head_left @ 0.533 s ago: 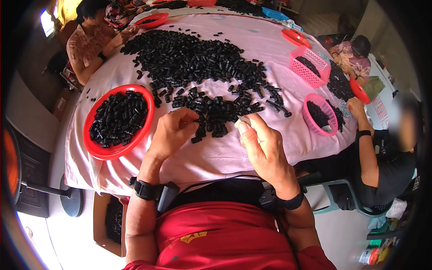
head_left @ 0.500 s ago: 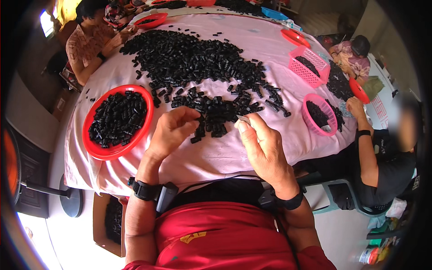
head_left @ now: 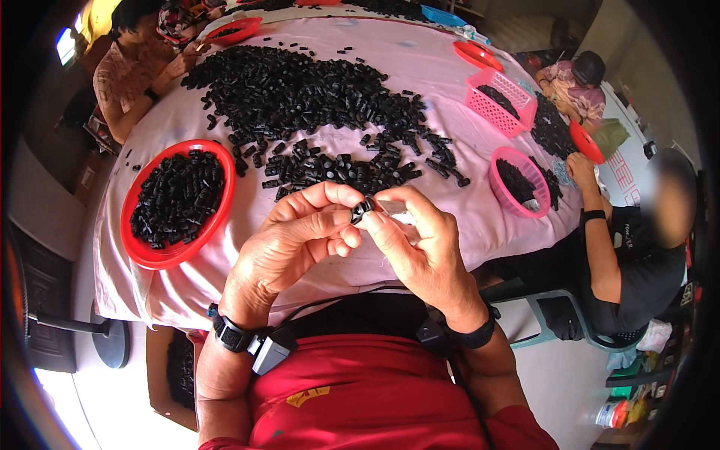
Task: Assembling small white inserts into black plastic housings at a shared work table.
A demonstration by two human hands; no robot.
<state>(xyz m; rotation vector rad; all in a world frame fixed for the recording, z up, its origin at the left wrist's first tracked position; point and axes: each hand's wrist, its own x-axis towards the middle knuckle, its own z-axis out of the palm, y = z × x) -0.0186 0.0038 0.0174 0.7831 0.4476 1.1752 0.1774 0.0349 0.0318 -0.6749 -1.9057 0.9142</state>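
Note:
My left hand [head_left: 289, 236] pinches a small black cylindrical part [head_left: 361, 211] between thumb and fingertips, in front of my chest over the near edge of the cloth. My right hand [head_left: 424, 251] is closed on a thin, flat, pale blade-like piece [head_left: 396, 213]; its thumb and forefinger meet the black part from the right. The exact kind of the flat piece is hard to make out. Just beyond both hands lies a large heap of black cylindrical parts [head_left: 300, 97], with loose ones scattered at its near side.
A red basin [head_left: 129, 232] full of black parts stands to my left. Pink baskets [head_left: 499, 112] and a pink round basket [head_left: 546, 180] sit at the right on the pink cloth [head_left: 442, 217]. Co-workers sit at the table's left and right. A cardboard box [head_left: 161, 390] lies below left.
My left hand has picked up a black part and moved toward the right. Both hands have come together at the part, nearer the middle. The view has shifted slightly.

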